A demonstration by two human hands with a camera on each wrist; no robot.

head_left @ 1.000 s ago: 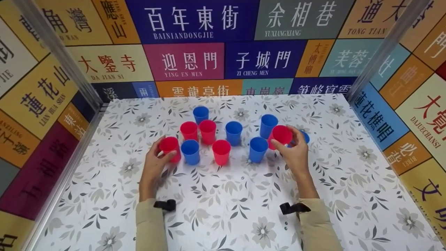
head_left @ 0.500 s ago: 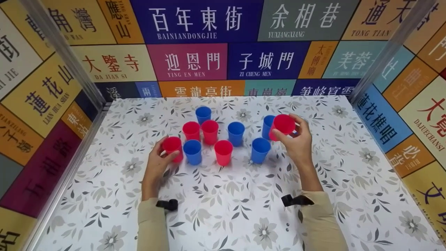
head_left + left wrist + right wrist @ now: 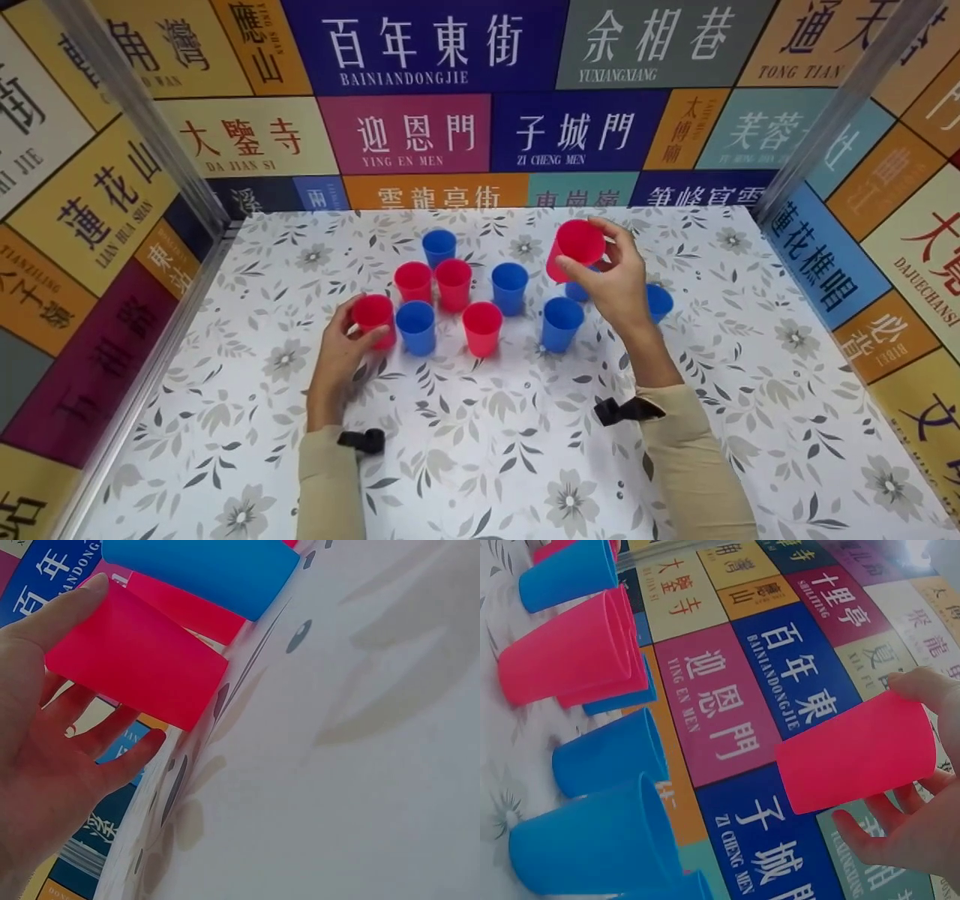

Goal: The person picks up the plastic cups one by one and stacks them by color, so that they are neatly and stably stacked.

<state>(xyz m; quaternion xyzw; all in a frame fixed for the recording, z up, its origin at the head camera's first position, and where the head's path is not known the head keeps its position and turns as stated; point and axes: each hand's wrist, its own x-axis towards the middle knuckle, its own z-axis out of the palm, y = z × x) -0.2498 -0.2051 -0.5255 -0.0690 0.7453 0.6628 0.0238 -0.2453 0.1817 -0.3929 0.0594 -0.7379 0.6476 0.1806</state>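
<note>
Gripping a still-unplaced red cup [image 3: 573, 250], my right hand [image 3: 621, 281] has neared the desk's [image 3: 465, 435] far edge; my left hand [image 3: 341, 343] grips another cup [image 3: 374, 318].

Smooth plastic cups [image 3: 482, 330], printed table [image 3: 465, 442]
The red and blue cups look like thin plastic with a soft sheen; the table's flowered surface looks smooth and fairly matt. Beyond its far edge the printed wall [image 3: 405, 133] looks smooth, with glossy strips [image 3: 136, 112] at both far corners. The sleeves [image 3: 328, 480] look like matt cloth.
</note>
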